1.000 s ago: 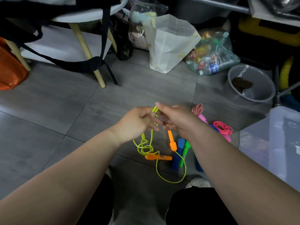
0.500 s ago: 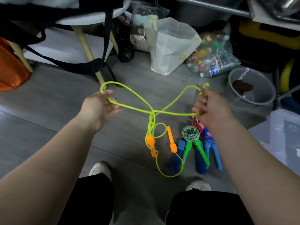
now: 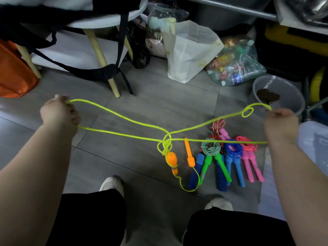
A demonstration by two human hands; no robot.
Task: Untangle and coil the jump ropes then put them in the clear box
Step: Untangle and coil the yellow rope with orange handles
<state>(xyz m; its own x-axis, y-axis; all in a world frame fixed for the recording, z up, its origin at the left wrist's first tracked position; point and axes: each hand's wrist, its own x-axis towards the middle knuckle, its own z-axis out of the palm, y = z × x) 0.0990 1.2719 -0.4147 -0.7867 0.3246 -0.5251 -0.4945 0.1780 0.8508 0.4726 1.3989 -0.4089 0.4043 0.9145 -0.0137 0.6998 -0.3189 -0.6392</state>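
Observation:
A neon yellow jump rope (image 3: 124, 119) stretches between my hands above the grey floor. My left hand (image 3: 59, 112) grips one loop of it at the left. My right hand (image 3: 281, 124) grips another loop at the right. The strands cross in a tangle (image 3: 166, 143) in the middle, and one orange handle (image 3: 171, 161) hangs just under it. The second orange handle (image 3: 189, 153) lies beside it. Several coiled ropes lie on the floor: green (image 3: 211, 149), blue (image 3: 232, 150), pink (image 3: 246, 143) and red-white (image 3: 218, 125). The clear box (image 3: 314, 144) shows at the right edge.
A stool's wooden leg (image 3: 103, 63) with black straps stands at the back left, an orange bag (image 3: 14, 71) beside it. A white paper bag (image 3: 190, 50), a plastic bag of bottles (image 3: 234, 66) and a grey bowl (image 3: 280, 96) line the back. My shoes (image 3: 111, 185) sit below.
My hands have moved far apart, pulling the yellow rope out wide. The tangle has tightened toward the middle and the orange handle now hangs from it.

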